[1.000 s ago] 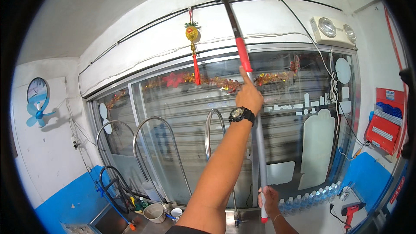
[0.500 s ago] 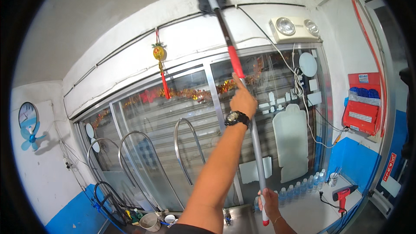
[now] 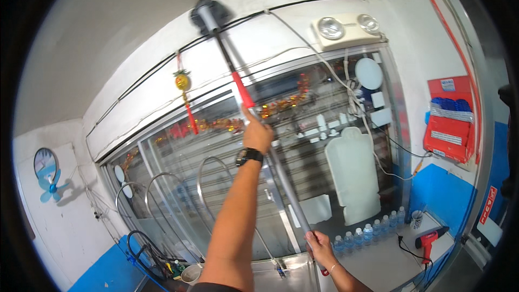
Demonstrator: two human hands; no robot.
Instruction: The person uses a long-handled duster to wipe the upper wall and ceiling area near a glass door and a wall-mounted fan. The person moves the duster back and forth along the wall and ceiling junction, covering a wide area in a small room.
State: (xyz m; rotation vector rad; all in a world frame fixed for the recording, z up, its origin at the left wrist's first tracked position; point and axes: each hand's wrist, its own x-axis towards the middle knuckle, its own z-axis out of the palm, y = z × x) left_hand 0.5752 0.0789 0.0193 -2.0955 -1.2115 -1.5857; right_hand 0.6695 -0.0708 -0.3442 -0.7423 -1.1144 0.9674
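Note:
A long-handled mop slants up across the middle, its round dark-grey head (image 3: pixel 220 15) against the white wall, over the black cables near the ceiling. The grey pole (image 3: pixel 288 186) runs down from a red grip (image 3: pixel 243 91) and a black section. My left hand (image 3: pixel 258 135), with a dark watch at the wrist, is closed round the pole just below the red grip, one finger stretched up along it. Lower down, my right hand (image 3: pixel 321 247) is wrapped round the pole near its bottom end.
A yellow hanging ornament (image 3: pixel 183 81) dangles close left of the mop. An emergency light (image 3: pixel 346 30) and loose white cables are to the right. Below stand curved metal pipes (image 3: pixel 203 184), several water bottles (image 3: pixel 367 232), a red heat gun (image 3: pixel 430 243) and a steel sink.
The mop head has slid left along the wall, nearer the hanging ornament. Both hands have shifted left with the pole, still gripping it, and the view has shifted a little.

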